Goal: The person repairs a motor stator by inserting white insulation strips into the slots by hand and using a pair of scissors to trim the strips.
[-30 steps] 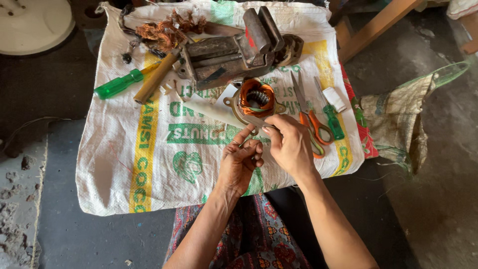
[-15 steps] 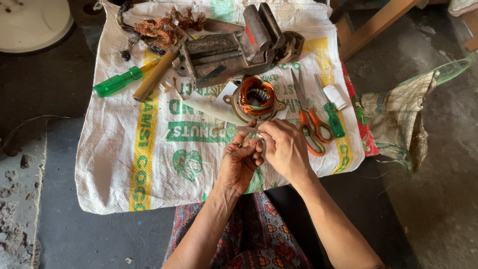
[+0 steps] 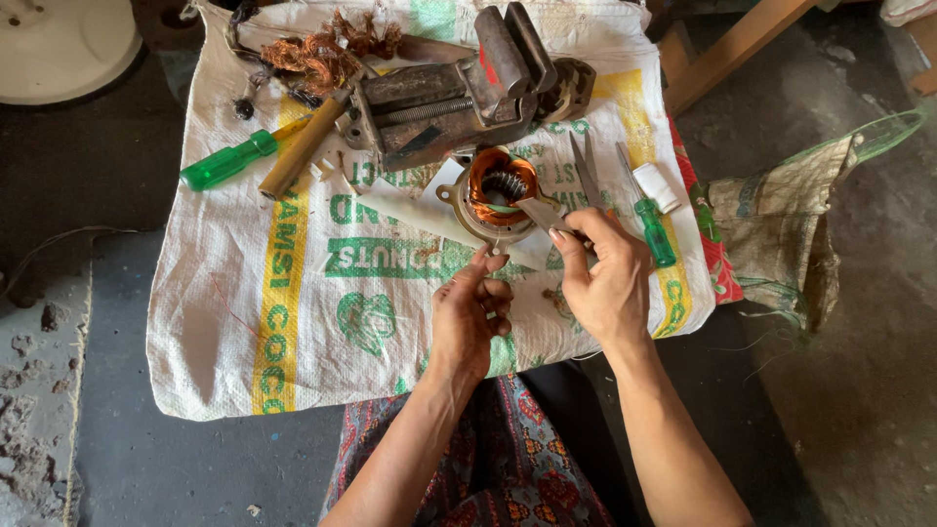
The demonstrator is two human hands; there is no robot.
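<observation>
The person is sitting on the floor with a white woven sack (image 3: 293,293) spread out in front of their knees, and both hands are working over its near edge. The right hand (image 3: 605,278) is pinching a small pale strip (image 3: 540,215) between thumb and fingers, its tip pointing toward the motor stator (image 3: 498,190), which is lying near the middle of the sack with copper windings showing inside its metal ring. The left hand (image 3: 470,317) is hovering just beside the right, fingers loosely curled and the thumb raised; I cannot tell whether it is gripping anything.

Along the far edge of the sack a heavy metal vise (image 3: 459,93) is lying on its side, with a tangle of copper wire (image 3: 317,49) toward the far left corner. A wooden-handled tool (image 3: 303,146) and a green-handled screwdriver (image 3: 229,161) are lying left of the vise. Scissors (image 3: 586,171) and a second green screwdriver (image 3: 649,215) are resting by the right edge, just beyond the right hand.
</observation>
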